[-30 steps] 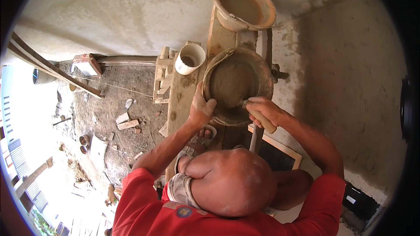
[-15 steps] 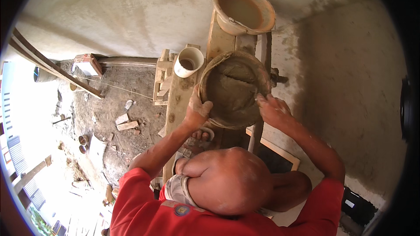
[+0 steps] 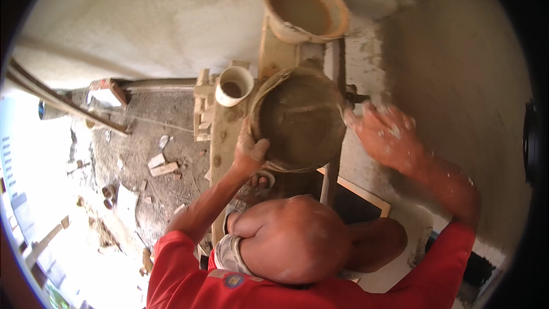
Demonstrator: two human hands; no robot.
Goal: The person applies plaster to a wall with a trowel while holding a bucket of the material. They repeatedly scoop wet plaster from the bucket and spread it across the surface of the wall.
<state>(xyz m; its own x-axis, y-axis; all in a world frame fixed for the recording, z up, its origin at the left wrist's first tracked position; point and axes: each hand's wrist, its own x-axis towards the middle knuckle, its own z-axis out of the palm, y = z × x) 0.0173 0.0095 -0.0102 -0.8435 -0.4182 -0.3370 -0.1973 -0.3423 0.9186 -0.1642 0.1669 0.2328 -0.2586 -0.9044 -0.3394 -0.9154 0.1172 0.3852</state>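
Mortar bucket (image 3: 269,84): just right of frame centre, on the planks (image 3: 229,129), with grey wet mortar (image 3: 297,129) inside. Left hand (image 3: 250,151): clamped on the bucket's left rim, thumb to the inner side. Right hand (image 3: 386,134): right of centre, at the bucket's right edge; fingers bent, motion-blurred; cannot tell how far closed, whether it holds anything, or whether it touches the rim. White pail (image 3: 229,99): upper left of bucket. Second bucket (image 3: 289,34): top centre, murky liquid inside.
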